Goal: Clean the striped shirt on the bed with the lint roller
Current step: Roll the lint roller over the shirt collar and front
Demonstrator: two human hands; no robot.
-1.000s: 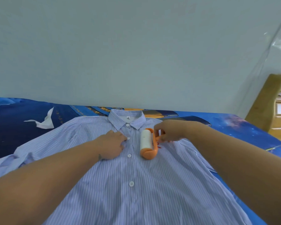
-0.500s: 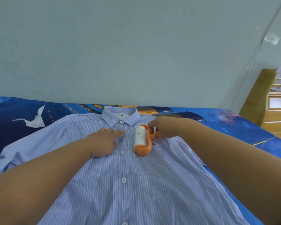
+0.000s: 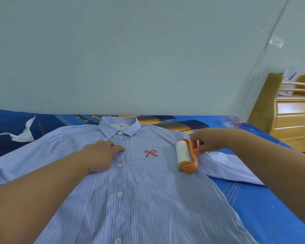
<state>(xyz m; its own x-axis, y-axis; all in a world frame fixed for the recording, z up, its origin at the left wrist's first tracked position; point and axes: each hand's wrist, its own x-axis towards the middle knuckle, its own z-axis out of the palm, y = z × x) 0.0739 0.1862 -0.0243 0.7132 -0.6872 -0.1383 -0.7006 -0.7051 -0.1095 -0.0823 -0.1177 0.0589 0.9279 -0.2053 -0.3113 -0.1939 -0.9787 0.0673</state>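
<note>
Striped shirt (image 3: 139,199) lay buttoned flat on the bed (image 3: 264,205); left hand (image 3: 99,154), fingers together and flat, pinned the chest, likely against bunching; right hand (image 3: 208,140) pinched the lint roller (image 3: 185,155) handle, roller on the shirt's shoulder.

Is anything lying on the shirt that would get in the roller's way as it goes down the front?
Nothing visible does. The lint roller, held by the right hand, sits on the striped shirt, and the fabric below it lies bare. The left hand presses flat across the button line, off to the side.
</note>
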